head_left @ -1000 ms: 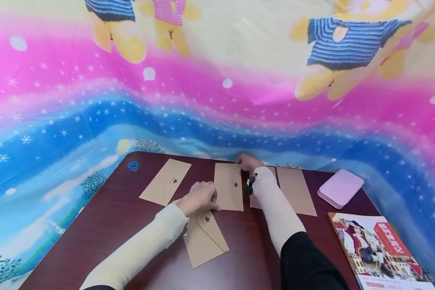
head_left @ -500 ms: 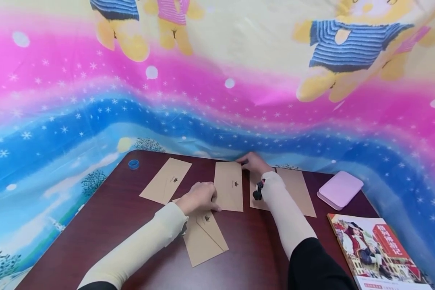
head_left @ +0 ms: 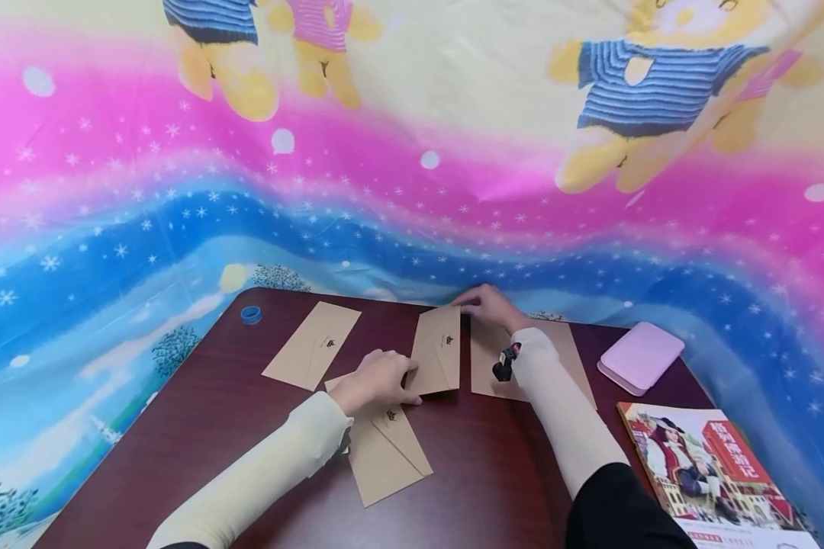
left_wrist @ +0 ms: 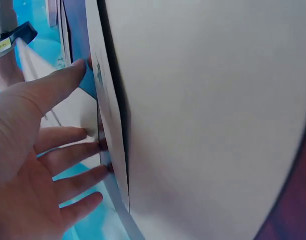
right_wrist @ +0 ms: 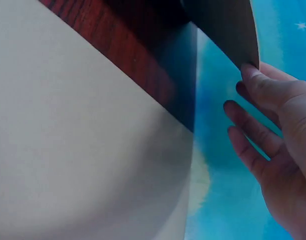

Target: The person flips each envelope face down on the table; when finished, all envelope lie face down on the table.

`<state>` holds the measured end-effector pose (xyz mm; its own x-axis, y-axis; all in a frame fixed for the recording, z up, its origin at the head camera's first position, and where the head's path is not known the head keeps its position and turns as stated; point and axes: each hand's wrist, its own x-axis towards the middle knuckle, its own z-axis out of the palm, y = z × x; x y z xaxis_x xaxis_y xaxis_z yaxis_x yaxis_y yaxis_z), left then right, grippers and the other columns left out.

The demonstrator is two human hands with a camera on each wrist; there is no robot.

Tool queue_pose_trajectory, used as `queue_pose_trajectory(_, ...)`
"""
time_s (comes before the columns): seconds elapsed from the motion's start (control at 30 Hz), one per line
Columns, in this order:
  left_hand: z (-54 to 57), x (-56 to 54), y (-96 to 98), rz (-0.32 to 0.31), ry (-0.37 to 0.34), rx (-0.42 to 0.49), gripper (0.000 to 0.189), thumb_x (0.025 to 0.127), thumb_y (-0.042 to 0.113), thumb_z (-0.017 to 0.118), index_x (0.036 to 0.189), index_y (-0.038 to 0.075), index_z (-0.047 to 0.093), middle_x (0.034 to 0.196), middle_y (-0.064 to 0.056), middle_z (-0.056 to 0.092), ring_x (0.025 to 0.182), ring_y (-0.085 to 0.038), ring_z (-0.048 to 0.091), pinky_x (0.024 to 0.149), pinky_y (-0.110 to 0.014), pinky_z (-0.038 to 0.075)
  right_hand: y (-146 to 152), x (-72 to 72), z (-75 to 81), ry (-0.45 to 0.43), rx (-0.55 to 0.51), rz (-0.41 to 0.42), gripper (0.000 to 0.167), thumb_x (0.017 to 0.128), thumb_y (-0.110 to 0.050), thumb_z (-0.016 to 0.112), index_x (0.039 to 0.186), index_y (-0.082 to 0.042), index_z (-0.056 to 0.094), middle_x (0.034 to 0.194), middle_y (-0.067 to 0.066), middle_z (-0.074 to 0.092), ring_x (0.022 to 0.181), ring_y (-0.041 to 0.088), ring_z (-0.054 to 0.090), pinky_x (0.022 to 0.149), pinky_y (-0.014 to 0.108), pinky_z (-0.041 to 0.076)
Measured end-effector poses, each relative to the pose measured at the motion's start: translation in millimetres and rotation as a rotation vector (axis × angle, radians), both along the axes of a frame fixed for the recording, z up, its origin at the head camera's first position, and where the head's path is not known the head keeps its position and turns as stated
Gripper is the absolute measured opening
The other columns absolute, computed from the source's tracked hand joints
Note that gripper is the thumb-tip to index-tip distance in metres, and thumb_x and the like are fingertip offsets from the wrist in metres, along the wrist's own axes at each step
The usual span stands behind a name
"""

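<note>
The envelope (head_left: 438, 351) pinched in the right fingers (right_wrist: 250, 122) is made of smooth, matt paper. Below them, glossy wood grain is shown by the tabletop (head_left: 487, 473); beyond, faintly shiny, cloth-like sheeting (head_left: 384, 191) is hung.

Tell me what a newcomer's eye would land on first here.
Probably the bright backdrop filling the upper head view, with its cartoon figures in striped shirts along the top. Next, toward the far side of the dark table, the tilted brown envelope whose far right corner the right hand pinches. Then the book with a red patch on its cover, at lower right.
</note>
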<state>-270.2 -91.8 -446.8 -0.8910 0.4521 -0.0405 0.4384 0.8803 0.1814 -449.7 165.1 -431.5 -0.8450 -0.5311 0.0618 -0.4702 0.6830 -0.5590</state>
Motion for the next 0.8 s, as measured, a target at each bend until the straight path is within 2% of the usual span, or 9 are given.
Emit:
queue_pose_trajectory(0.1,-1.1,1.6,2.8,-0.015,-0.012,0.044,0.064,0.089,0.054,0.076,0.140,0.018,0.065,0.126,-0.001,0.074,0.110,-0.018,0.070,0.097,-0.042,0.052,1,1.2,4.0,-0.049,-0.093,-0.018,0.027,0.101,-0.014,0.065,0.126,-0.014,0.074,0.136,0.013,0.068,0.126,0.031,0.064,0.105,0.047,0.052)
queue_pose_trajectory(0.17,-1.6,2.2,4.4,-0.023,-0.020,0.072,0.068,0.089,0.053,0.075,0.144,0.016,0.061,0.137,-0.003,0.069,0.122,-0.020,0.068,0.102,-0.042,0.051,2,2.0,6.0,-0.097,-0.157,-0.035,0.028,0.101,-0.016,0.065,0.128,-0.014,0.073,0.139,0.011,0.066,0.125,0.031,0.064,0.104,0.048,0.052)
queue_pose_trajectory(0.4,-1.2,3.8,7.9,-0.050,-0.054,0.130,0.068,0.090,0.050,0.076,0.145,0.014,0.060,0.142,-0.003,0.066,0.132,-0.023,0.062,0.110,-0.043,0.048,-4,4.3,8.0,-0.215,-0.272,-0.041,0.035,0.102,-0.021,0.064,0.137,-0.017,0.067,0.146,0.007,0.060,0.123,0.031,0.065,0.106,0.050,0.052)
queue_pose_trajectory(0.6,-0.8,1.9,10.0,-0.082,-0.031,0.112,0.068,0.090,0.053,0.075,0.145,0.015,0.060,0.141,-0.002,0.067,0.128,-0.021,0.065,0.108,-0.041,0.050,-16,6.6,12.9,-0.243,-0.334,-0.018,0.036,0.104,-0.021,0.062,0.139,-0.015,0.065,0.141,0.009,0.064,0.126,0.029,0.065,0.105,0.047,0.053)
queue_pose_trajectory(0.8,-1.7,2.2,9.9,-0.077,-0.025,0.121,0.073,0.090,0.055,0.074,0.147,0.013,0.058,0.142,-0.003,0.066,0.128,-0.021,0.065,0.105,-0.041,0.052,-26,7.2,14.4,-0.243,-0.329,-0.004,0.036,0.105,-0.020,0.059,0.141,-0.016,0.064,0.143,0.009,0.063,0.125,0.028,0.066,0.105,0.047,0.053)
